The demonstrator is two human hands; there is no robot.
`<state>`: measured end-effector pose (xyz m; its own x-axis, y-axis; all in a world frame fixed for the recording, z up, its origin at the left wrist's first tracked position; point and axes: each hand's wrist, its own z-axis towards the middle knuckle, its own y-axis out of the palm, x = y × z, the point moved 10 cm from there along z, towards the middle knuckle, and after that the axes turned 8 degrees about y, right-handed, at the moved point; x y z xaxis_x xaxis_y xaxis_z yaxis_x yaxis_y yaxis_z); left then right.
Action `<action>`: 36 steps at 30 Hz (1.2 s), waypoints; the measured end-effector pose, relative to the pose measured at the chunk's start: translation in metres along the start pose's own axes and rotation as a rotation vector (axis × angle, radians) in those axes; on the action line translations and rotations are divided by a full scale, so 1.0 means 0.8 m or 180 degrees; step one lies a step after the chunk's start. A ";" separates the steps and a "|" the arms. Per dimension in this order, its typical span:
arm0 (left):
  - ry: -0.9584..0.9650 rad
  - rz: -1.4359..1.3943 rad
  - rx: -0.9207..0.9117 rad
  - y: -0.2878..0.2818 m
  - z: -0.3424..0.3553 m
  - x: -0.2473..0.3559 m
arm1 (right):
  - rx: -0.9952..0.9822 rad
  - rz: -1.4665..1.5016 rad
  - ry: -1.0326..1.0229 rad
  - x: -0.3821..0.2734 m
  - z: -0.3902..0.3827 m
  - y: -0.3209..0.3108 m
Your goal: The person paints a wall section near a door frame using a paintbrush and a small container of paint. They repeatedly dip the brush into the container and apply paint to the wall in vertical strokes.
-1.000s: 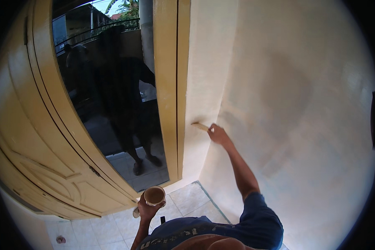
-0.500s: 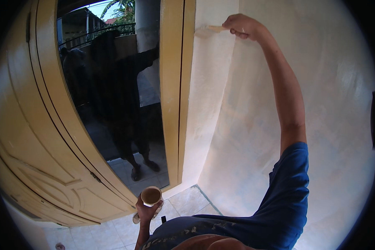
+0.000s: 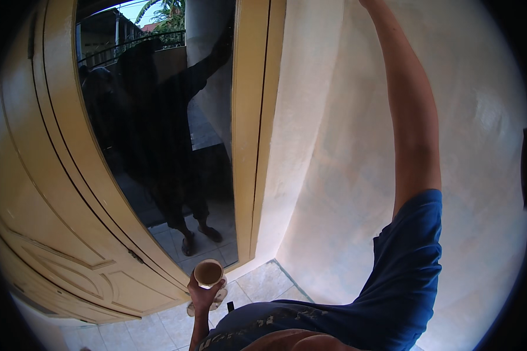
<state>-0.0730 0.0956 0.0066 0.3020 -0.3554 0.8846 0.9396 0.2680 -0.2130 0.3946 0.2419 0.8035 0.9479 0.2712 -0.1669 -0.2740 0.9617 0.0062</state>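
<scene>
My left hand (image 3: 201, 296) is wrapped round a small round cup (image 3: 208, 272) with a pale rim, held low in front of the door frame. The inside of the cup looks brownish; how full it is I cannot make out. My right arm (image 3: 413, 111) stretches up along the pale wall (image 3: 357, 175), and its hand lies beyond the top edge. Whatever that hand holds is hidden too. The narrow white wall strip (image 3: 295, 128) beside the door frame has a patchy, smeared surface.
To the left stands a yellow-brown panelled door (image 3: 70, 234). A tall dark glass pane (image 3: 158, 134) in a yellow-brown frame (image 3: 255, 117) mirrors a person with a raised arm. Light floor tiles (image 3: 260, 285) meet the wall below; sandals (image 3: 219, 299) lie under my left hand.
My right hand, which held a brush against the narrow wall strip, has risen out of the top of the picture. My left hand still holds the cup, barely shifted.
</scene>
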 end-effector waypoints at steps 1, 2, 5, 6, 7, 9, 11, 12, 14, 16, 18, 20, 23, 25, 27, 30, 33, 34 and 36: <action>-0.0021 -0.0028 0.0029 -0.003 -0.001 -0.002 | 0.0019 -0.0055 -0.0011 0.000 0.002 0.010; -0.0039 -0.0061 0.0053 -0.005 -0.001 -0.003 | 0.0040 -0.0116 -0.0023 0.002 0.003 0.018; -0.0028 -0.0025 0.0135 -0.009 -0.004 -0.007 | 0.0186 0.0092 -0.0143 0.007 -0.008 0.031; -0.0019 -0.0018 0.0133 -0.009 -0.005 -0.008 | 0.0169 0.0092 -0.0137 0.008 -0.011 0.035; -0.0009 -0.0013 0.0128 -0.009 -0.006 -0.009 | 0.0153 0.0089 -0.0133 0.010 -0.014 0.038; 0.0001 0.0042 0.0096 -0.009 -0.007 -0.009 | 0.0085 0.0092 -0.0094 0.008 -0.023 0.042; 0.0000 0.0144 0.0040 -0.010 -0.008 -0.004 | -0.0022 0.0107 -0.0025 0.000 -0.034 0.049; -0.0017 0.0118 0.0051 -0.011 -0.008 -0.004 | -0.0120 0.0055 -0.0034 -0.007 -0.040 0.050; -0.0051 0.0065 0.0071 -0.012 -0.011 -0.004 | -0.0317 -0.0052 -0.0056 -0.019 -0.051 0.053; -0.0003 0.0060 0.0046 -0.008 -0.009 -0.009 | -0.0234 -0.0125 -0.0263 -0.021 -0.061 0.049; 0.0036 0.0064 0.0025 -0.002 -0.008 -0.008 | -0.0241 -0.0203 -0.0439 -0.029 -0.075 0.041; 0.0056 0.0095 0.0013 0.003 -0.008 0.001 | -0.0344 -0.0273 -0.0570 -0.047 -0.099 0.031; 0.0033 0.0087 0.0004 0.003 -0.010 -0.001 | -0.0446 -0.0282 -0.0764 -0.051 -0.123 0.040; 0.0119 0.0121 -0.0012 0.005 -0.013 -0.005 | -0.0515 -0.0254 -0.0766 -0.052 -0.139 0.044; 0.0151 0.0107 -0.0044 0.010 -0.014 -0.010 | -0.0585 -0.0354 -0.0765 -0.053 -0.152 0.041; 0.0117 0.0066 -0.0111 0.019 -0.018 -0.009 | -0.0690 -0.0302 -0.0678 -0.045 -0.176 0.031; 0.0090 0.0076 -0.0177 0.024 -0.023 0.001 | -0.0692 -0.0017 -0.0796 -0.047 -0.204 0.025; 0.0081 0.0068 -0.0202 0.026 -0.026 0.002 | -0.0736 0.0014 -0.0761 -0.047 -0.212 0.025; 0.0072 0.0104 -0.0240 0.028 -0.034 -0.001 | -0.0818 0.0080 -0.0693 -0.047 -0.228 0.022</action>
<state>-0.0481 0.0777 -0.0098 0.3353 -0.3681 0.8672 0.9384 0.2119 -0.2729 0.3249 0.2417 0.6300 0.9452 0.3235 0.0449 -0.3034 0.9206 -0.2459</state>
